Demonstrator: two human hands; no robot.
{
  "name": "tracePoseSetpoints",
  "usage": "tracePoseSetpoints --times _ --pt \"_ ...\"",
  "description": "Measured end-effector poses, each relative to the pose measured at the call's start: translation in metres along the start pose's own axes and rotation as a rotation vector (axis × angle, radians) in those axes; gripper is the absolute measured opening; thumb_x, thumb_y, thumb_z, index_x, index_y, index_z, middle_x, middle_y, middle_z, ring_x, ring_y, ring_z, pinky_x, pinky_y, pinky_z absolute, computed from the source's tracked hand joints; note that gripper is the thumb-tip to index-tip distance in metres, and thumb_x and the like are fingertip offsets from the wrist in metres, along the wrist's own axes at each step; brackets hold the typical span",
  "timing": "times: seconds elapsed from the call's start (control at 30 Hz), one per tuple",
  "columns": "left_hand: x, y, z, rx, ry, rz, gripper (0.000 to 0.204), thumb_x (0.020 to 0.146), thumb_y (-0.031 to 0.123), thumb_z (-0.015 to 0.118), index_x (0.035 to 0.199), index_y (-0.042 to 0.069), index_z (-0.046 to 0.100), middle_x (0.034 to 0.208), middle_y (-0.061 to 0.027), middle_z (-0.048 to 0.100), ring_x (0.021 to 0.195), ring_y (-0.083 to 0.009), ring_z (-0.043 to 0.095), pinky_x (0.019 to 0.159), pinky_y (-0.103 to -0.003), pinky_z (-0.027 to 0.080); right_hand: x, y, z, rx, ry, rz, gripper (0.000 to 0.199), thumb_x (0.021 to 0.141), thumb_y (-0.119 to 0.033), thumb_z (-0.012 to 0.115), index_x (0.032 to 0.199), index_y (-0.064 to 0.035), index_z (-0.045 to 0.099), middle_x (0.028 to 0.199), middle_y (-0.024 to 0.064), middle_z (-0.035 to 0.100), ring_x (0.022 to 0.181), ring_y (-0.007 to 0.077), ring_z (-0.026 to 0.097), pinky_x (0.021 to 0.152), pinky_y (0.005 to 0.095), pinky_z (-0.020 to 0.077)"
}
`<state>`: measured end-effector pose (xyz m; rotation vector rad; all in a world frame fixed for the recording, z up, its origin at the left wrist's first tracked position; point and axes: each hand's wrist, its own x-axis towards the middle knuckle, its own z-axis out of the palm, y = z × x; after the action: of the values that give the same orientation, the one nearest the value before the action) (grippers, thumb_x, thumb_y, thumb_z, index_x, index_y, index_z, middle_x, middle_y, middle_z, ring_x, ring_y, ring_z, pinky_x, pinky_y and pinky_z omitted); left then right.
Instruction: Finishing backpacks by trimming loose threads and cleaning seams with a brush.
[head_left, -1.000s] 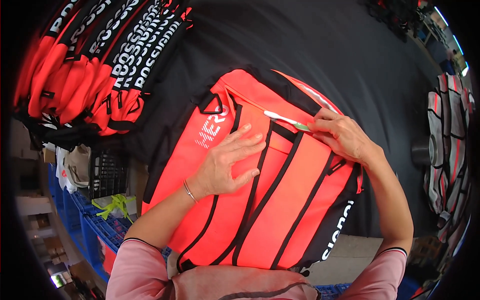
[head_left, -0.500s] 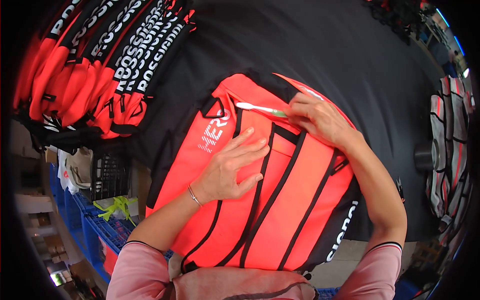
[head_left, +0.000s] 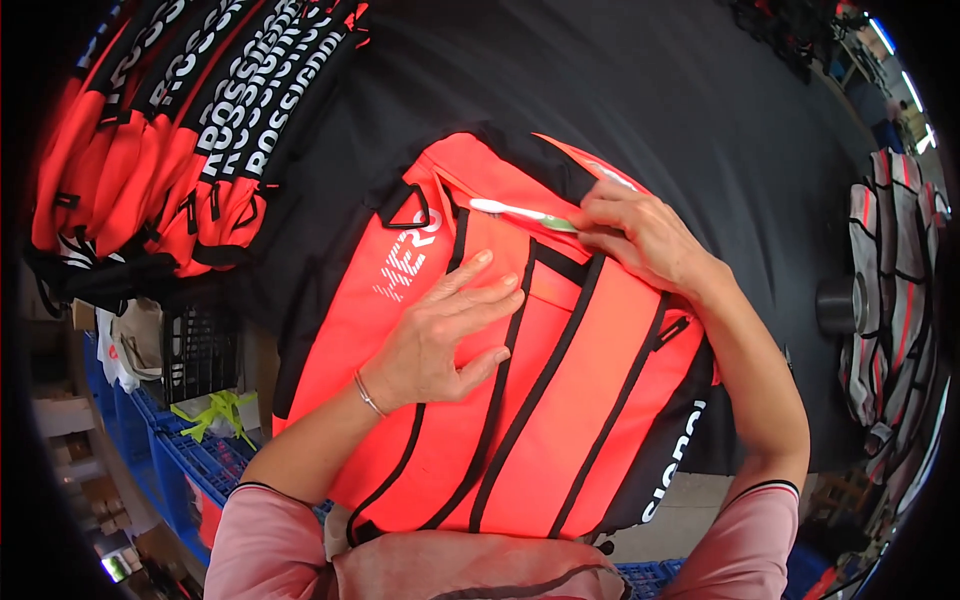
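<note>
In front of me a red-orange backpack [head_left: 625, 380] with black trim lies with its shoulder straps facing up. My left hand [head_left: 445, 325] rests flat on the strap nearer the left, fingers spread and holding nothing. A toothbrush [head_left: 515, 212] with a white bristle end and a green part is gripped in my right hand [head_left: 635, 230], near the top of the bag. Its white head points left and lies against the red fabric by the top of the left strap. The fingers cover the far end of the handle.
Several red and black bags [head_left: 165, 170] are stacked at the far left on the black-covered table [head_left: 720, 190]. Grey bags with red stripes [head_left: 885, 290] hang or stand at the right edge. Below left are a black crate [head_left: 200, 350] and blue plastic pallets [head_left: 190, 460].
The view has shifted slightly, so the bag and stack sit a little further left. The toothbrush stays in my right hand near the same spot; my left hand still lies on the strap.
</note>
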<state>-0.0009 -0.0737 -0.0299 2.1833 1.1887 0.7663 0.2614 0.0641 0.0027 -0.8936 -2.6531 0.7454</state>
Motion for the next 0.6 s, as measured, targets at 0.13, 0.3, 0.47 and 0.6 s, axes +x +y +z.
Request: tracePoseSetpoints --times 0.13,0.3,0.47,0.6 --pt "-0.007 0.000 -0.003 -0.012 0.028 -0.029 0.051 0.077 0.015 0.076 0.126 0.005 0.066 0.134 -0.0127 0.062 0.139 -0.0378 0.042 0.113 -0.046 0.038 -0.019 0.002 -0.012 -0.012 -0.097 0.053 0.015 0.090 -0.015 0.065 0.099 -0.0033 0.068 0.099 0.0073 0.061 0.093 0.0262 0.063 0.077 0.0386 0.0516" --pt "-0.001 0.005 -0.004 0.009 0.004 0.002 0.052 0.077 0.016 0.077 0.126 0.005 0.066 0.134 -0.0129 0.062 0.138 -0.0382 0.043 0.112 -0.046 0.039 -0.006 -0.003 -0.006 0.013 -0.045 0.055 0.013 0.089 -0.013 0.066 0.098 -0.0034 0.068 0.096 0.0067 0.062 0.091 0.0252 0.063 0.076 0.0377 0.0509" --pt "-0.006 -0.001 -0.004 0.022 0.028 -0.009 0.052 0.077 0.017 0.077 0.127 0.005 0.066 0.134 -0.0131 0.062 0.139 -0.0377 0.042 0.112 -0.045 0.039 0.022 -0.012 0.005 0.091 0.021 -0.062 0.012 0.088 -0.011 0.067 0.096 -0.0019 0.067 0.095 0.0068 0.062 0.084 0.0258 0.062 0.074 0.0361 0.0502" --pt "-0.006 0.005 -0.003 0.020 0.020 -0.015 0.051 0.079 0.017 0.076 0.127 0.003 0.065 0.135 -0.0132 0.061 0.139 -0.0358 0.042 0.113 -0.044 0.039 0.001 -0.011 0.001 0.067 0.032 -0.015 0.012 0.088 -0.010 0.067 0.098 -0.0028 0.068 0.093 0.0063 0.060 0.084 0.0252 0.062 0.074 0.0359 0.0502"
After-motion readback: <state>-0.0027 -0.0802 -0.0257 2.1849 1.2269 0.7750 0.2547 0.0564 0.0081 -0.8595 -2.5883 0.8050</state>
